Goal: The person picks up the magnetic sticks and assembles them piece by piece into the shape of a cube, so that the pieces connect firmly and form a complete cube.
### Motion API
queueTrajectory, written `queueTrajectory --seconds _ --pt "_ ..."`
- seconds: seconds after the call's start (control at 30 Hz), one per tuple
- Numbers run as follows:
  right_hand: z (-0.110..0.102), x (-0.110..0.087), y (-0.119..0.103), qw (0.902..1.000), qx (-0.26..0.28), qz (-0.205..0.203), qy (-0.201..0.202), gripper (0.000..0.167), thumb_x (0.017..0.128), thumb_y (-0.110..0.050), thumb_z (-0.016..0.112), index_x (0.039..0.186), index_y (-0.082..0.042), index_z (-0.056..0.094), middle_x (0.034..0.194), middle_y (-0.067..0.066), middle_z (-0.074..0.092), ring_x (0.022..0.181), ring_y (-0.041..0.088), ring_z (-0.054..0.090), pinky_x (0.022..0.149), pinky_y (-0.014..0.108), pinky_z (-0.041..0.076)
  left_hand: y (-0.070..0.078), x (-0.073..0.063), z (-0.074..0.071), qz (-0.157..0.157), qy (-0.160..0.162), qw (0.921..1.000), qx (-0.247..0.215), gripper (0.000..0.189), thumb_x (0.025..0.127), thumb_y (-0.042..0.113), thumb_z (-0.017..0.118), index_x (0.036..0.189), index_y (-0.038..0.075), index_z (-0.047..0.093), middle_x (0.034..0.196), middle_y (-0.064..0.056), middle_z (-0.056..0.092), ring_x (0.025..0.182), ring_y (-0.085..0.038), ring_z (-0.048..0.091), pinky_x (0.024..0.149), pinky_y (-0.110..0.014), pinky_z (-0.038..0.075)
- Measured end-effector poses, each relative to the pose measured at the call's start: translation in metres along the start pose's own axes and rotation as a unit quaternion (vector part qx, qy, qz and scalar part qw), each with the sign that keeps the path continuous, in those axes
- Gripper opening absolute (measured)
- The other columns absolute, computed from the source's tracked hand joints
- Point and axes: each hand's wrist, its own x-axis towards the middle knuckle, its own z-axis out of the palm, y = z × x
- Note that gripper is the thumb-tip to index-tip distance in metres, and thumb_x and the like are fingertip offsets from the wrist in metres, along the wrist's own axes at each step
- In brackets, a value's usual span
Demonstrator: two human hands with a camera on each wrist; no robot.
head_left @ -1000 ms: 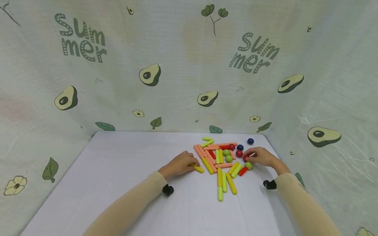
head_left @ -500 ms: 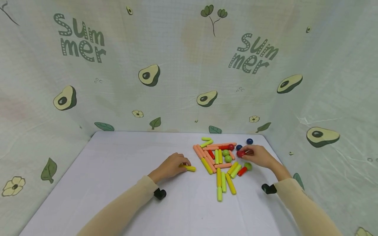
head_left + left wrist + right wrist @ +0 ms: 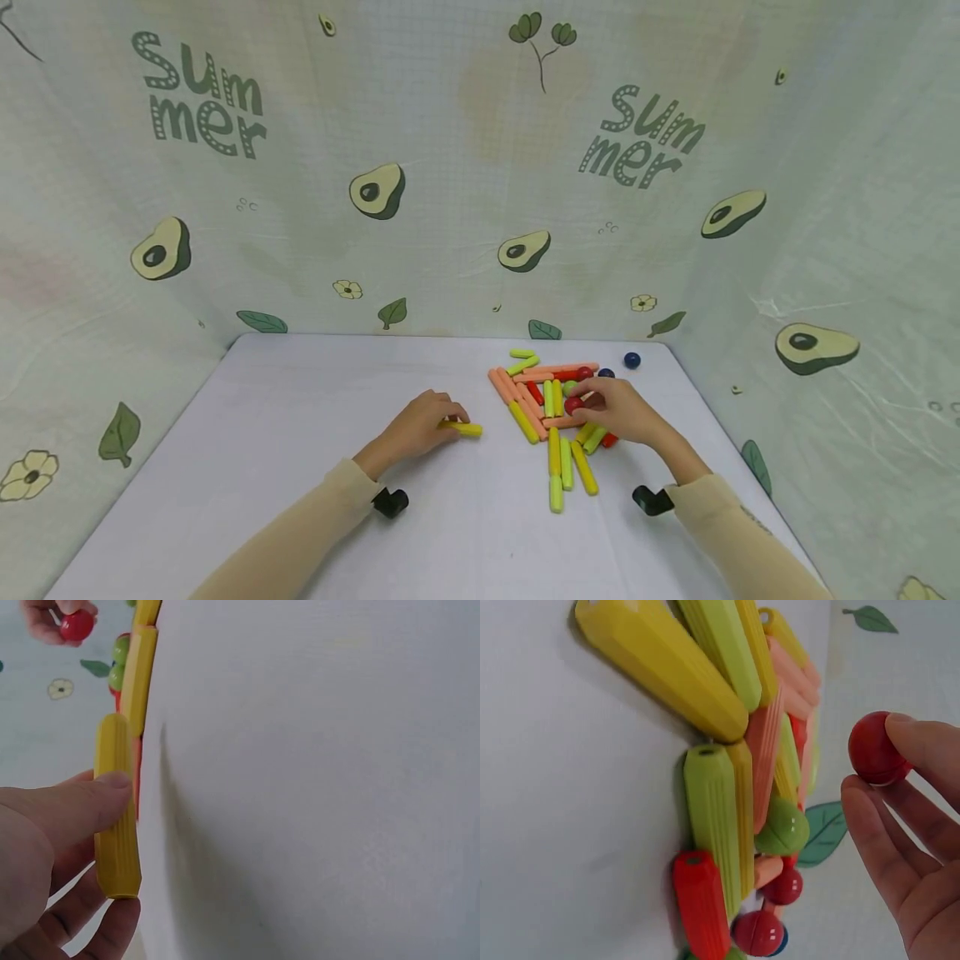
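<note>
My left hand (image 3: 420,423) pinches a yellow ribbed stick (image 3: 116,810) between thumb and fingers, just off the white table, left of the arrangement. My right hand (image 3: 624,408) pinches a shiny red ball (image 3: 877,748) between thumb and fingertips, raised over the arranged pieces. Beneath it lie sticks in salmon, yellow, lime and red, with balls among them. A green ball (image 3: 781,827) and another red ball (image 3: 782,886) sit there. In the head view the right hand covers some of these balls and sticks.
A dark blue ball (image 3: 632,360) lies near the table's back right corner. Yellow and lime sticks (image 3: 566,463) extend toward the front. A printed cloth (image 3: 450,167) stands behind and on both sides of the white table (image 3: 330,400).
My left hand has drawn left with the yellow stick, away from the arrangement. My right hand has carried the red ball left, from the right side to over the arranged pieces.
</note>
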Motion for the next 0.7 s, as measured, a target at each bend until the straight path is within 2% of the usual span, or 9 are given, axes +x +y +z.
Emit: queueTrajectory --seconds 0.2,0.53,0.7 --pt "0.018 0.0 -0.019 0.9996 0.015 -0.023 -0.001 0.03 0.095 -0.011 0.082 0.124 -0.007 0.074 0.114 0.002 0.073 0.097 0.02 0.071 0.083 0.026 0.062 0.002 -0.007 -0.005 -0.008 0.015 0.9999 0.002 0.019 0.093 0.013 0.083 0.11 0.021 0.08 0.098 0.007 0.069 0.094 -0.015 0.057 0.087 -0.037 0.049" --pt "0.055 0.003 -0.04 0.9984 0.054 -0.003 -0.015 0.027 0.096 -0.011 0.08 0.122 -0.007 0.075 0.111 0.001 0.075 0.1 0.021 0.072 0.083 0.027 0.062 -0.003 -0.01 0.0 -0.006 0.016 0.9999 -0.001 0.018 0.092 0.013 0.084 0.109 0.02 0.08 0.094 0.009 0.068 0.091 -0.013 0.057 0.085 -0.036 0.05" --pt "0.072 0.006 -0.05 0.998 0.062 -0.001 -0.01 0.024 0.097 -0.013 0.08 0.12 -0.011 0.075 0.11 -0.003 0.076 0.1 0.018 0.072 0.083 0.028 0.062 -0.003 -0.011 0.002 -0.012 0.013 0.9998 -0.002 0.019 0.092 0.015 0.085 0.109 0.021 0.08 0.095 0.01 0.068 0.09 -0.012 0.057 0.084 -0.035 0.05"
